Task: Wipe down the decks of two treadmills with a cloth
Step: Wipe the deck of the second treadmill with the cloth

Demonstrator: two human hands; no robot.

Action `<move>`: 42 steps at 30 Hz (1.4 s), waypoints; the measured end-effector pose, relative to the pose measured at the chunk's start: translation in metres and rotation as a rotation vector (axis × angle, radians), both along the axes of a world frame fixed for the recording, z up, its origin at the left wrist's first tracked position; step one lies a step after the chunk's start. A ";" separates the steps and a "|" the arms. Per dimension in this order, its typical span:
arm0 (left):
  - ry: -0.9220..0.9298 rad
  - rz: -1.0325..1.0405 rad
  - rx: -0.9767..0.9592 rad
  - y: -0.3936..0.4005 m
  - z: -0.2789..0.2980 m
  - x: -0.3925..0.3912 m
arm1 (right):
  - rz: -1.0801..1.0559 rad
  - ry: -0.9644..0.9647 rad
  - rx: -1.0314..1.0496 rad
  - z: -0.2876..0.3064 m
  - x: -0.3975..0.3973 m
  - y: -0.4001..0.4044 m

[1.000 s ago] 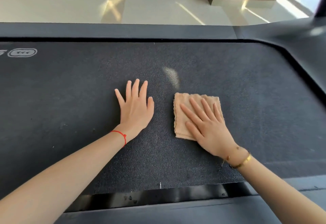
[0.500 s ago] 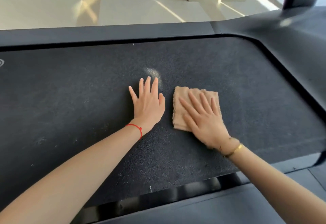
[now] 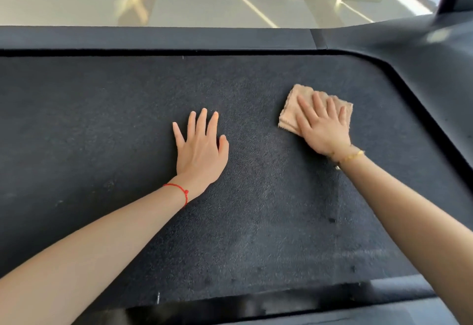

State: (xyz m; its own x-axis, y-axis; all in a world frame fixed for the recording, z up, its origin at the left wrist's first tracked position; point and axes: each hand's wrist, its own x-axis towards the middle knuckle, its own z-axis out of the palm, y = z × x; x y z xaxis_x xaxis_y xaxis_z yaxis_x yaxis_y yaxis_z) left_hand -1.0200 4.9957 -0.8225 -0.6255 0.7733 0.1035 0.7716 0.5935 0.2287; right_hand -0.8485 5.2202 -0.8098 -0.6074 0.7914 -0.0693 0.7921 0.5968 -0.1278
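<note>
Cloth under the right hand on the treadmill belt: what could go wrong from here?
1. The cloth is only pressed flat by the right hand, so it may bunch or slip free.
2. It sits near the belt's curved edge gap; a corner might snag there.

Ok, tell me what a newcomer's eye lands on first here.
First the folded beige terry cloth at right of centre, pressed flat under the right hand on the dark textured treadmill belt. Next the left hand, spread flat on the belt mid-frame, with a red string bracelet at its wrist.
</note>
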 end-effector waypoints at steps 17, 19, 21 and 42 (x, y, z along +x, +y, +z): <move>0.052 0.019 -0.048 0.001 -0.003 -0.003 | 0.171 0.008 0.031 -0.003 -0.061 0.053; 0.054 0.022 -0.051 0.002 -0.002 -0.003 | 0.087 0.004 -0.012 -0.001 -0.080 0.082; 0.053 0.023 -0.048 0.003 -0.002 -0.002 | 0.066 0.008 -0.054 0.001 -0.107 0.097; 0.001 0.039 0.015 0.003 0.002 -0.001 | 0.136 0.016 0.001 -0.001 -0.033 0.050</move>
State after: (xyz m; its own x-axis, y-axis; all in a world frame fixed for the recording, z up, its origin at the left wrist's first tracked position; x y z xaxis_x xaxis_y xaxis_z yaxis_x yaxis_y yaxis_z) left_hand -1.0213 4.9984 -0.8203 -0.6551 0.7467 0.1154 0.7482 0.6199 0.2366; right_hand -0.8814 5.2700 -0.8108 -0.7100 0.7018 -0.0583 0.7019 0.6985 -0.1396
